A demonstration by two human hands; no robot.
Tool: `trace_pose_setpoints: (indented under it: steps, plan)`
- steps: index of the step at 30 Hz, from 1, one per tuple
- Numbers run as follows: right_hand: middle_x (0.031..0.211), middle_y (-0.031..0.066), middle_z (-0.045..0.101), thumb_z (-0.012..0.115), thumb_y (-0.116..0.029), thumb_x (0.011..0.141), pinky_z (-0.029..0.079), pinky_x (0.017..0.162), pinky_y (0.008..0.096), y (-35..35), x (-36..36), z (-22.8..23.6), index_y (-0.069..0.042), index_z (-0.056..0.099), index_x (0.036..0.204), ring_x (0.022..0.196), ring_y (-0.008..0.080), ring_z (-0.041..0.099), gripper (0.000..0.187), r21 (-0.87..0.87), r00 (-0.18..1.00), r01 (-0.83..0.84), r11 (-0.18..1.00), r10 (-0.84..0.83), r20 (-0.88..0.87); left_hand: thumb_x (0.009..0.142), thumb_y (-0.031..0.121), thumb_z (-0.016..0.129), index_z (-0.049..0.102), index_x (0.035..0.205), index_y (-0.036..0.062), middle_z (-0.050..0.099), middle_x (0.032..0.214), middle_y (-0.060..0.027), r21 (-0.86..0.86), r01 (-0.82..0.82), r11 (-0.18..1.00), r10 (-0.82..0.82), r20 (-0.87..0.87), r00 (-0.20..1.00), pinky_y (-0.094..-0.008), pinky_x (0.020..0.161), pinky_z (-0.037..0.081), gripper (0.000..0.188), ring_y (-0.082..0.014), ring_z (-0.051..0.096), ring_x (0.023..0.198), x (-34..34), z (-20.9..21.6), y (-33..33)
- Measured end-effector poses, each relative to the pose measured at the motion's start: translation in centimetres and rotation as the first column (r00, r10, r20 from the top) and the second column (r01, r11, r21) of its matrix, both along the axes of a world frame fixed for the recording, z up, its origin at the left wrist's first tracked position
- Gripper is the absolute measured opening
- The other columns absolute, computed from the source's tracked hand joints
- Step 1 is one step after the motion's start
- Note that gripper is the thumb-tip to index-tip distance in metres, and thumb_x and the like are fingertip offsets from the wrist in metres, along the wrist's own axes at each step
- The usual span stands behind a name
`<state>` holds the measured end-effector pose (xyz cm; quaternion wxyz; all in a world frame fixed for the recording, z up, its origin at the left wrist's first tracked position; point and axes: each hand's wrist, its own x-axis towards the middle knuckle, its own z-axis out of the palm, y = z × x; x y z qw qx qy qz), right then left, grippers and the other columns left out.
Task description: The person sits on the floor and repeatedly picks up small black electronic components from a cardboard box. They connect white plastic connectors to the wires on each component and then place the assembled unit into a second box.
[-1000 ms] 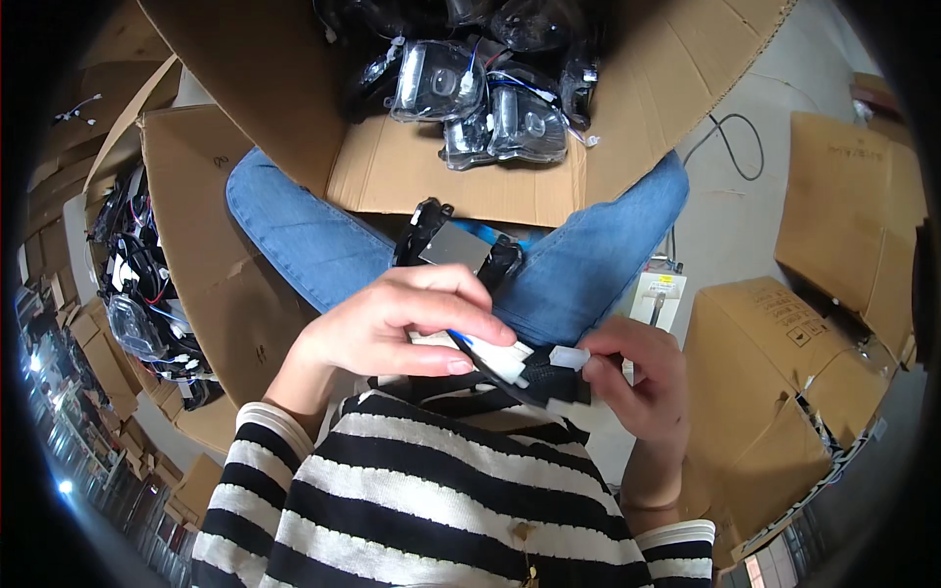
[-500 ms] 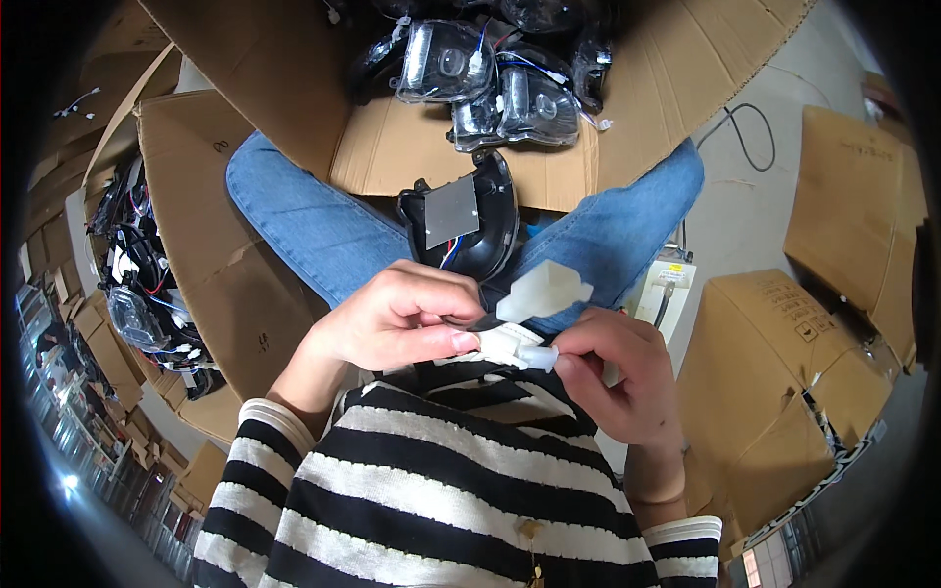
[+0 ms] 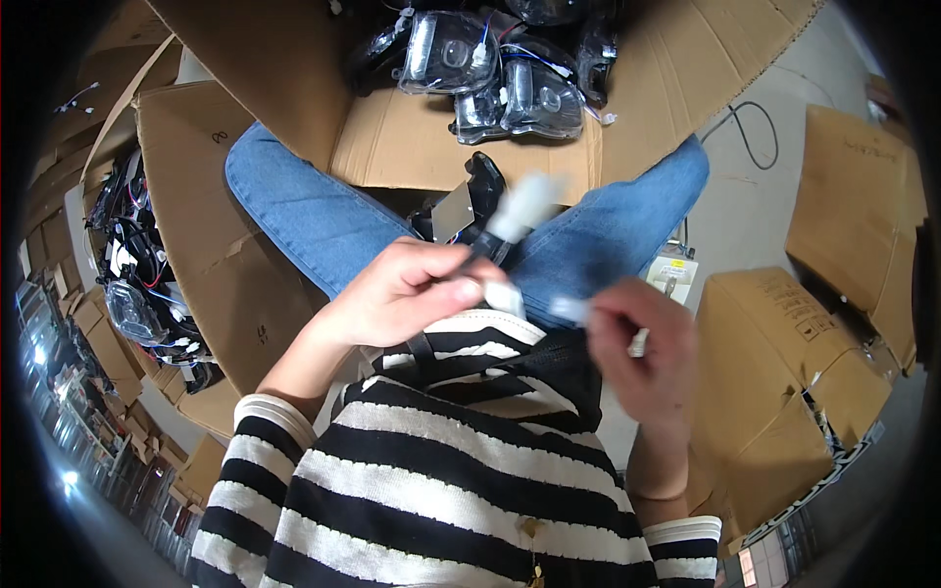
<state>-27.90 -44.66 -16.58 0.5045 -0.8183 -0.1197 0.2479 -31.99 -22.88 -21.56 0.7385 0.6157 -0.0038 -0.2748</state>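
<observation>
My left hand (image 3: 407,294) is closed on a black cable (image 3: 478,253). A large white plastic connector (image 3: 529,208), smeared by motion, stands out from that cable. A smaller white connector (image 3: 504,297) shows at the left fingertips. To the right, my right hand (image 3: 642,343) pinches a small translucent white connector (image 3: 569,311); both are blurred, and a gap separates it from the pieces at my left hand. Beyond the hands, between my knees, is a black lamp housing (image 3: 485,186) with a grey plate (image 3: 454,211), partly hidden by the cable and connector.
An open cardboard box (image 3: 382,147) ahead holds several plastic-wrapped lamps (image 3: 539,98) with loose wires. Another box (image 3: 196,225) at my left holds more lamps (image 3: 132,309). Closed cartons (image 3: 774,363) stand at the right, beside a pale device (image 3: 674,269) and a black cord (image 3: 769,137) on the floor.
My hands have come apart. My right hand moved right with the small connector, away from the white connector at my left hand. The large connector swung upward; the lamp housing now shows less.
</observation>
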Motion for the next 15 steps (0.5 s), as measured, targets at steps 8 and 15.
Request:
trace_pose_setpoints:
  steps: [8,15]
  plan:
    - [0.056,0.0039,0.045,0.054,0.002,0.065,0.028,0.042,0.0246,-0.5,-0.2,1.1,-0.003,0.052,0.068,0.045,0.0129,0.038,0.006,0.129,0.994,-0.071,0.989,0.082,-0.077,0.086,0.013,0.034,0.046,0.112,-0.0041,0.058,0.091,-0.0123,0.129,0.024,0.991,-0.053,0.225,0.973,-0.0284,0.076,0.042,0.033,-0.0206,0.055,0.083,0.6,1.2,0.0]
    - [0.057,0.004,0.046,0.055,0.002,0.066,0.03,0.042,0.0243,0.2,-0.4,1.2,-0.003,0.053,0.069,0.046,0.0126,0.041,0.006,0.218,0.984,-0.128,0.967,0.151,-0.093,0.084,0.017,0.043,0.045,0.115,0.0023,0.054,0.088,-0.0091,0.031,-0.09,0.995,0.073,0.353,0.933,-0.0287,0.066,0.044,0.034,-0.0204,0.052,0.072,0.2,1.4,-0.1]
